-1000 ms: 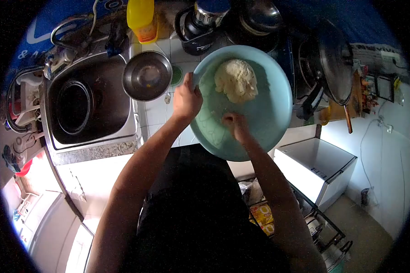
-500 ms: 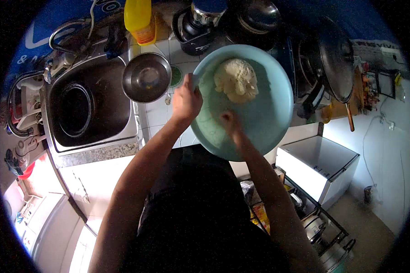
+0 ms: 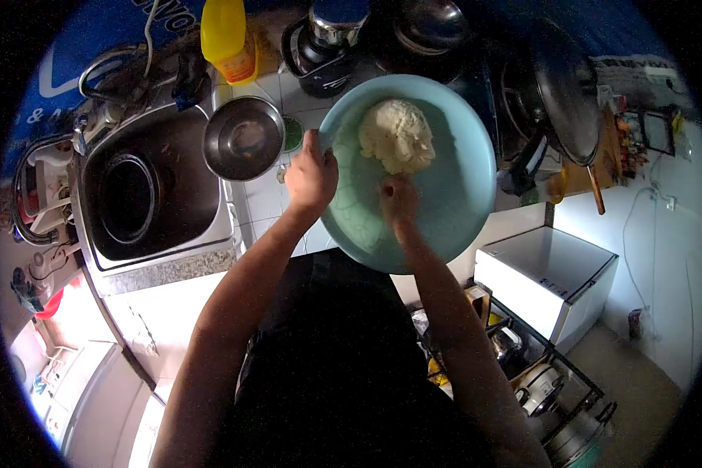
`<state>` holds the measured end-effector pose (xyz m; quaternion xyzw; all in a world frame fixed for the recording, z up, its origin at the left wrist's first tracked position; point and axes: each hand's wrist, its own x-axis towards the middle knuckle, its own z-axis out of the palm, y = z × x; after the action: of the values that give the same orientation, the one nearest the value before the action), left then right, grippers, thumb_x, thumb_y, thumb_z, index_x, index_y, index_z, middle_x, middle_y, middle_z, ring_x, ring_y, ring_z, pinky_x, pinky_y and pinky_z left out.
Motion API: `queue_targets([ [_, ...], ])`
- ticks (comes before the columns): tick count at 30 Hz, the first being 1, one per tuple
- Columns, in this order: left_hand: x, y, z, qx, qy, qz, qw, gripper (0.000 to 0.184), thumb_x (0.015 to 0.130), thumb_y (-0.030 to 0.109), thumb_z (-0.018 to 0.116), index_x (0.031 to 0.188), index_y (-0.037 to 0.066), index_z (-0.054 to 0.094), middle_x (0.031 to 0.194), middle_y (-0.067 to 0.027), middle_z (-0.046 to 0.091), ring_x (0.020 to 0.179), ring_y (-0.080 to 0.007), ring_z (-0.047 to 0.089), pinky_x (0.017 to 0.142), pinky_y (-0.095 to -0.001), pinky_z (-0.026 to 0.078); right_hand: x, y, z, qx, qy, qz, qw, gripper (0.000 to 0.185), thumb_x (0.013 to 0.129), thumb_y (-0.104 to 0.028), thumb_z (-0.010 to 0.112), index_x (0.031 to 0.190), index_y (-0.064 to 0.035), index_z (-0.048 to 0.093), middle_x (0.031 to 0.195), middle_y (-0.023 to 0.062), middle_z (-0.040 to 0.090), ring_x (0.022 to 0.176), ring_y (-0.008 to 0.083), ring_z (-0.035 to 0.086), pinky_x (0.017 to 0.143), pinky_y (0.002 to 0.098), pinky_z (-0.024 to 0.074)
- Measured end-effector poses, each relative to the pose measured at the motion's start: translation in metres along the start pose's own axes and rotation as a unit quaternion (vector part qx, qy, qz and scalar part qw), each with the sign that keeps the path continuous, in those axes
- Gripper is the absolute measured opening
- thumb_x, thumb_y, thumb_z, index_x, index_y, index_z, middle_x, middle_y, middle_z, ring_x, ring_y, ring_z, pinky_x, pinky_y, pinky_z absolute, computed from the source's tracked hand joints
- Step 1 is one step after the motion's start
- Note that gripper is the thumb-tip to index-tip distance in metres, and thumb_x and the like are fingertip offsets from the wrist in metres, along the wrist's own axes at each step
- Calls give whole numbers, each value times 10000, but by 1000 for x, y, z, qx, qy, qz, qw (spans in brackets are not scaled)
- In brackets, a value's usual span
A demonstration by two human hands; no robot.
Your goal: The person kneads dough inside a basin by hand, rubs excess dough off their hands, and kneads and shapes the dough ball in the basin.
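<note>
Counter [image 3: 263, 204]: teal basin [image 3: 456, 191] overhangs its front edge, dough [image 3: 398, 136] sits toward basin's far rim, left hand [image 3: 312, 179] pinches basin's left rim, right hand [image 3: 399, 201] curled fist-like inside, just nearside of dough, can't tell if pinching anything.

Two hands [image 3: 312, 183] [image 3: 398, 201], one dough lump [image 3: 398, 136], one blue-green basin [image 3: 454, 207], one yellow bottle [image 3: 228, 39], one sink [image 3: 186, 183] and one metal bowl [image 3: 243, 139] beside it are pictured.

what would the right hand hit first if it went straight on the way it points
Most likely the dough, which lies just beyond the right hand in the basin; from above, I can't tell whether they touch.
</note>
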<state>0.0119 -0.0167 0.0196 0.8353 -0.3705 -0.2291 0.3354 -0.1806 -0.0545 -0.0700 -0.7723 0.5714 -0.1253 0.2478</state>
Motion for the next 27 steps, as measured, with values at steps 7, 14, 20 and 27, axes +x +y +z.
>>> queue_targets([
  [7,0,1,0,3,-6,-21,1000,266,781,163,512,1027,120,423,779,-206,599,732,-421,573,633,-502,442,-11,45,2,234,0,30,972,113,662,-63,609,764,-22,583,778,140,548,743,309,560,638,387,436],
  [14,-1,5,-6,-20,-32,-39,999,243,787,159,503,1015,119,430,803,-202,601,752,-417,571,646,-494,436,30,-38,-93,278,-21,26,960,133,773,-44,588,897,-5,613,846,90,623,759,180,600,697,284,468],
  [20,1,4,-3,-20,-33,-31,999,245,783,134,503,1016,100,434,795,-210,596,752,-422,566,641,-491,438,83,-37,-89,353,33,39,934,133,792,-55,604,908,11,606,864,66,632,788,142,591,703,247,466],
  [27,0,2,-1,-31,-36,-32,998,247,779,121,507,1013,74,441,782,-221,593,753,-420,567,649,-487,443,92,-34,-82,151,67,-32,986,59,786,-25,577,843,-24,559,736,100,582,684,208,574,630,313,448],
])
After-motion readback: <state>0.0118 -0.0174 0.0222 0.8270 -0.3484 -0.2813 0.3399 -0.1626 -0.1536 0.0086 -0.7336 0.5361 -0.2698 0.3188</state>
